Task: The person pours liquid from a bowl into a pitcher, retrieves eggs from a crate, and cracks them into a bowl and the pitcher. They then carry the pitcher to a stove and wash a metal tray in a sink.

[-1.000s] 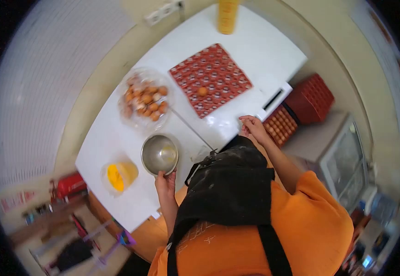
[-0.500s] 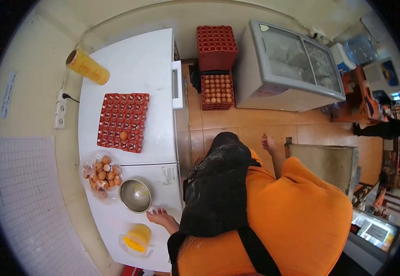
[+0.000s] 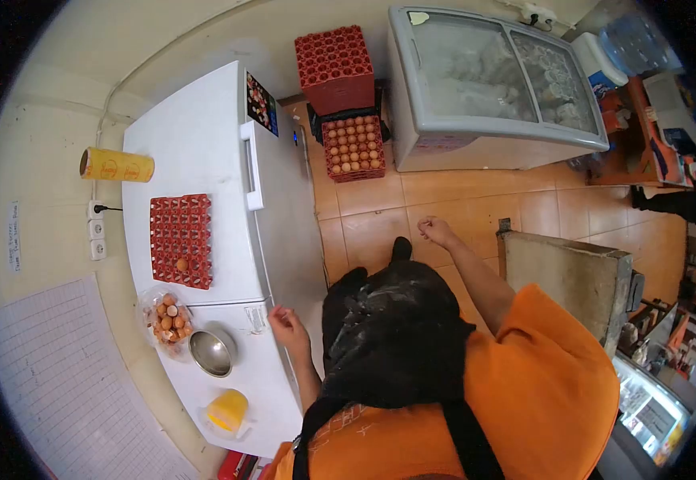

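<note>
So the left hand (image 3: 288, 326) is empty with its fingers loosely spread over the white freezer top (image 3: 196, 136), and the metal bowl (image 3: 213, 353) sits just left of it, nearer the wall than the hand, between the eggshells (image 3: 170, 318) and the yellow-filled jug (image 3: 228, 410).

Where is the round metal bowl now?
In the head view, the round metal bowl sits at the person's left, between brown eggshells in clear plastic and a clear jug of yellow liquid.
</note>
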